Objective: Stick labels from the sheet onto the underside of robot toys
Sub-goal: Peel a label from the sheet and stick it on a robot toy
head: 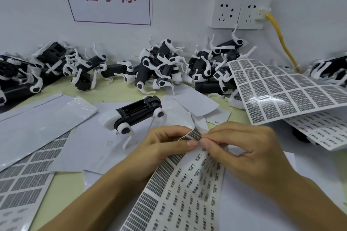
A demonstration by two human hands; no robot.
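The label sheet (180, 189) is held up over the table's near edge, its top corner curled back so one dark printed label (193, 134) can lift free. The left hand (165, 144) pinches that corner to steady it; the right hand (242, 148) pinches the label's edge, apparently peeling. Just beyond, one robot toy (139, 116) lies belly-up, battery bay exposed, ready for labelling. More toys (159, 65) heap against the wall.
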